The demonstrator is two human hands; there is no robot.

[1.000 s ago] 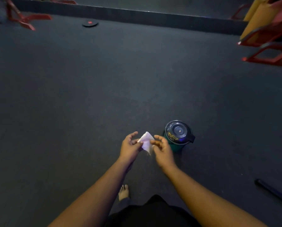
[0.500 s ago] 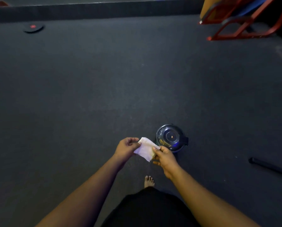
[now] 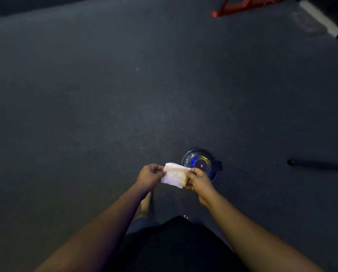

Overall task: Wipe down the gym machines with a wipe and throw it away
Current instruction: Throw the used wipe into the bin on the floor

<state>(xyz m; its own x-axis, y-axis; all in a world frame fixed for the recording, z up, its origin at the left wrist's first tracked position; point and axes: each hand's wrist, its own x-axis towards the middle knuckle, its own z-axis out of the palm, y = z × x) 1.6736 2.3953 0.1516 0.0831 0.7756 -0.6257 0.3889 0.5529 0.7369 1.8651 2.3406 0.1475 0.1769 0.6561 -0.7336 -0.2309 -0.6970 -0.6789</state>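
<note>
Wipe point(image 3: 174, 174) was stretched between your two hands at about waist height, over dark gym flooring point(image 3: 105, 95). Your left hand point(image 3: 150, 176) pinched its left edge, fingers curled over the corner; your right hand point(image 3: 198, 180) pinched the right edge, thumb on top. Both grips were at the margins only — the middle of the sheet hung unsupported.

Round lidded canister point(image 3: 200, 163) stood on the floor just beyond your right hand, lid apparently closed (whether it is the wipe dispenser or a bin could not be told from this view). Red machine frame point(image 3: 242, 4) sat well apart at the top of the view, and a dark bar point(image 3: 317, 164) lay on the floor to your right. Bare toes showed near your body.

Judged risks from this point:
- Thin wet sheet held at two edges could tear if you pulled the hands apart harder, leaving too little to wipe with.
- Either pinch slipping would drop the wipe onto the floor — it would pick up grit and then smear it over the machine.
- Canister stood close to your feet; a step forward with eyes on the wipe could knock it over.
- Bar on the floor was a trip or stub hazard for bare feet if you walked right toward the machine.
- Light was dim, so judging which face of the wipe was clean would be hard.
</note>
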